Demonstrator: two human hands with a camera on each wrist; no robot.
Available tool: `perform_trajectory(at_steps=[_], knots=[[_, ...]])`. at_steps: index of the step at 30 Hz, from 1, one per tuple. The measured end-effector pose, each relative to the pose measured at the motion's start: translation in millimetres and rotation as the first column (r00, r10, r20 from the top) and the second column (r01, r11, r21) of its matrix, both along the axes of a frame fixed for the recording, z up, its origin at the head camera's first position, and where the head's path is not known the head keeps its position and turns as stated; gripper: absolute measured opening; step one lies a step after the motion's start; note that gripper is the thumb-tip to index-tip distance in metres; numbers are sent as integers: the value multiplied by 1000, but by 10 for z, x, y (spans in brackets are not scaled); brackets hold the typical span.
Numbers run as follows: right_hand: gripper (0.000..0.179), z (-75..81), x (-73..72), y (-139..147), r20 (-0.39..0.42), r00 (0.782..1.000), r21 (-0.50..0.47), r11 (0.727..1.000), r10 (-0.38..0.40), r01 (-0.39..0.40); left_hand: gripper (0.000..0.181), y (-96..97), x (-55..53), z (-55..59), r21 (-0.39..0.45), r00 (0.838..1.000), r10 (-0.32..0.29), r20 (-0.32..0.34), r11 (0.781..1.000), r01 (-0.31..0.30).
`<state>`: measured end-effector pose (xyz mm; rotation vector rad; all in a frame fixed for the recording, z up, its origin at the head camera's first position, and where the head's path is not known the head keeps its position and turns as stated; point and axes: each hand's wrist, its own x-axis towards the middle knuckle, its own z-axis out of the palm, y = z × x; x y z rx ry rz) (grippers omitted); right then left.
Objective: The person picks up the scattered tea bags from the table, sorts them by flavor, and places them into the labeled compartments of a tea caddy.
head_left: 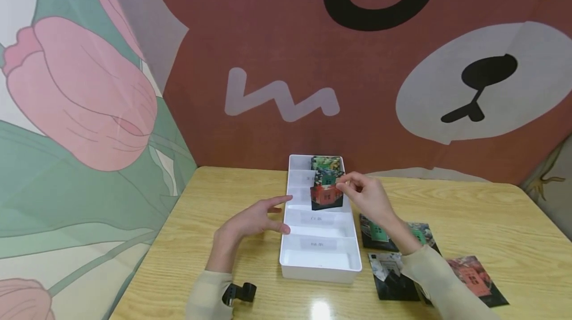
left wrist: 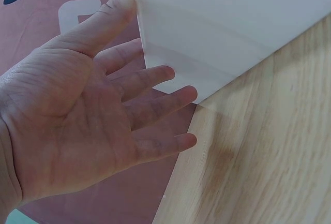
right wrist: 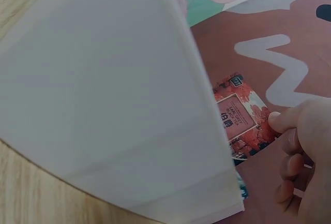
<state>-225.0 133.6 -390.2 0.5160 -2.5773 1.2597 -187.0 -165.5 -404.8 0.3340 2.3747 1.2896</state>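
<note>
A long white divided box [head_left: 318,275] stands on the table, its compartments bearing printed labels. My right hand [head_left: 368,200] pinches the edge of a red tea sachet [head_left: 326,196] over the middle compartment. "Earl Grey Black Tea" can be read on that sachet [right wrist: 239,116] in the right wrist view. Behind it, two more sachets, one green-blue [head_left: 328,178] and one yellow-green [head_left: 326,162], stand in the far compartments. My left hand [head_left: 255,218] is at the box's left side, fingers spread, thumb and a fingertip at the rim. In the left wrist view its fingers lie beside the box wall [left wrist: 222,32].
Right of the box lie several more sachets: a green one [head_left: 375,233], a grey-and-black one [head_left: 389,273] and a red one [head_left: 475,280], partly under my right forearm. A patterned cloth backdrop [head_left: 277,37] rises behind the wooden table [head_left: 491,220].
</note>
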Motion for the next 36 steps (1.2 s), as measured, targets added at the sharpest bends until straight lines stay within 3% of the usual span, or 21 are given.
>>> perform_trajectory(at_steps=[17, 36], knots=[[11, -215, -59, 71, 21, 999, 105, 993, -50, 47, 85, 1, -2, -12, -1, 1000, 6, 3, 1000, -6], [13, -182, 76, 369, -13, 996, 175, 981, -85, 86, 87, 14, 14, 19, -13, 1000, 21, 19, 1000, -20]])
